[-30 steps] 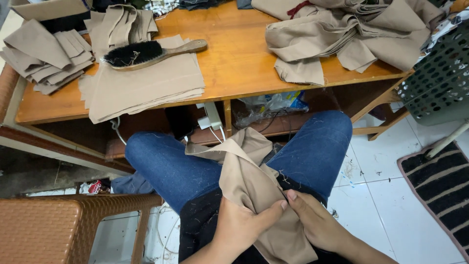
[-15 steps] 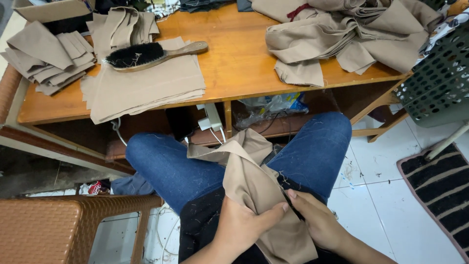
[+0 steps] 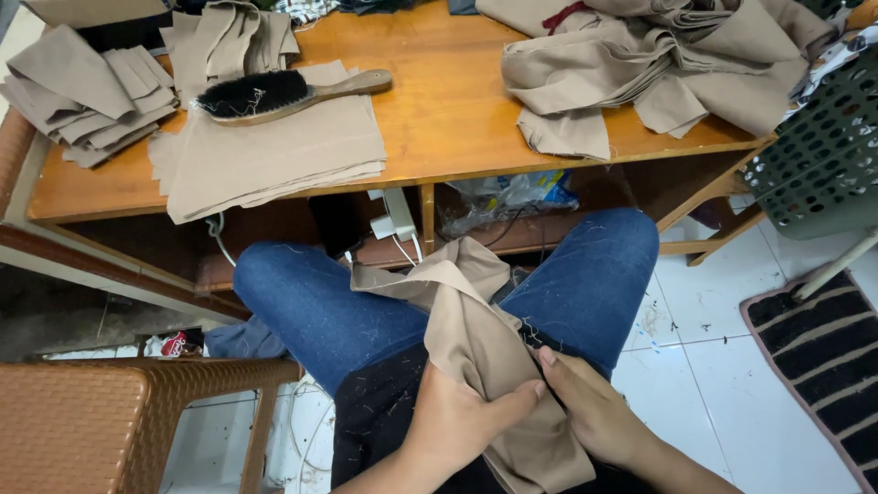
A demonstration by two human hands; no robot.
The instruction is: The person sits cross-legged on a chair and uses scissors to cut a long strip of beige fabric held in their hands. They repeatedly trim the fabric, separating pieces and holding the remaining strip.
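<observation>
A beige fabric piece [image 3: 462, 316] lies across my lap, between my knees in blue jeans. My left hand [image 3: 462, 416] grips its lower part, thumb pressed on the cloth. Beside it, my right hand [image 3: 594, 407] pinches the same fabric from the right, fingertips meeting my left thumb. The lower end of the cloth hangs below both hands.
A wooden table [image 3: 457, 101] stands ahead with a flat stack of beige cloth [image 3: 274, 151], a wooden brush [image 3: 274, 93] on top, folded pieces [image 3: 82, 91] at the left and a loose heap [image 3: 658, 64] at the right. A brown woven stool [image 3: 101, 421] is left, a green basket [image 3: 823, 155] right.
</observation>
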